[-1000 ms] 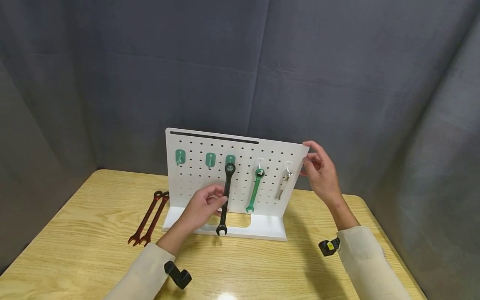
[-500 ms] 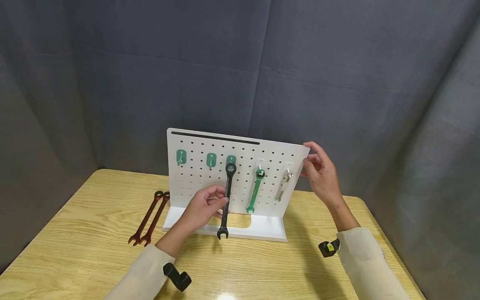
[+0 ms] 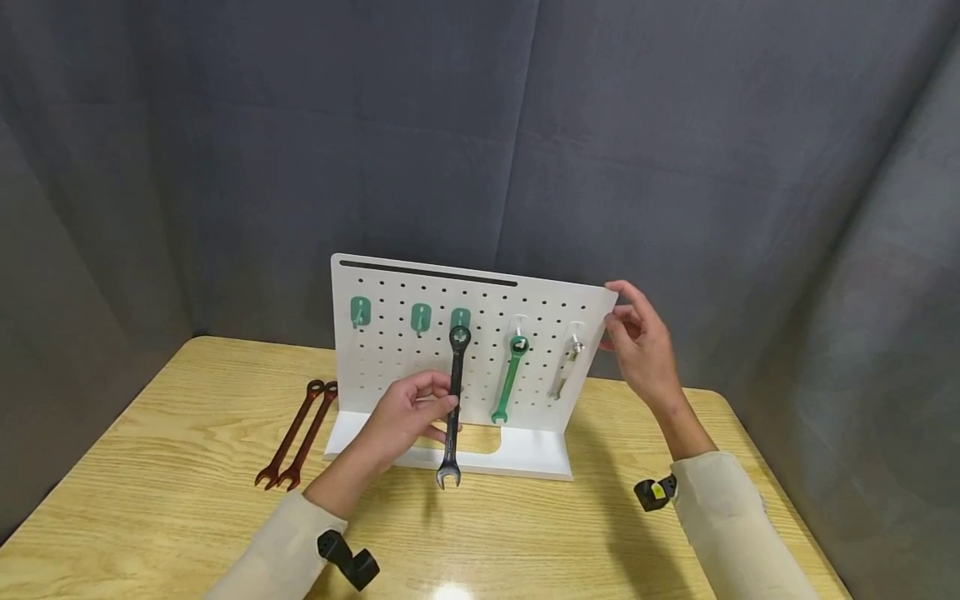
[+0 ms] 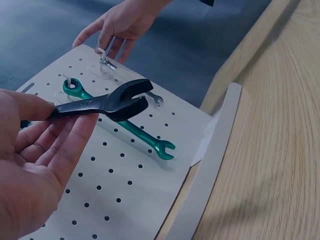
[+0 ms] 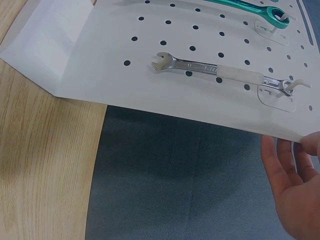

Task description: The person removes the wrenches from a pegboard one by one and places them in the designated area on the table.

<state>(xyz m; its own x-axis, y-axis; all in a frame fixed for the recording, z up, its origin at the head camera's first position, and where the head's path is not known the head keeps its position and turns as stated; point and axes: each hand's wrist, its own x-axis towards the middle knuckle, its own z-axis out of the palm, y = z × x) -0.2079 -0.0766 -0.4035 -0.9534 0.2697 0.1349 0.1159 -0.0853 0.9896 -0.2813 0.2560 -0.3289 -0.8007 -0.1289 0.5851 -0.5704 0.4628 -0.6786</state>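
Note:
My left hand (image 3: 408, 417) pinches a black combination wrench (image 3: 455, 392) between thumb and fingers. Its ring end overlaps the third green hook (image 3: 461, 317); whether the hook passes through the ring I cannot tell. The open end points down, tilted out from the white pegboard (image 3: 397, 367). At the board's upper right edge, my right hand (image 3: 647, 346) grips the rim, thumb in front and fingers behind. A green wrench (image 3: 510, 379) hangs from a clear hook, and a silver wrench (image 5: 215, 70) from another clear hook near the right edge.
Two dark red wrenches (image 3: 288, 442) lie side by side on the wooden table (image 3: 187, 417), left of the board. Two more green hooks, the far-left hook (image 3: 361, 311) and its neighbour hook (image 3: 421, 317), bear nothing. A grey curtain (image 3: 375, 167) stands behind.
The black wrench's open end has swung slightly outward and down, while its ring end stays at the hook. My right hand keeps its place on the board's edge.

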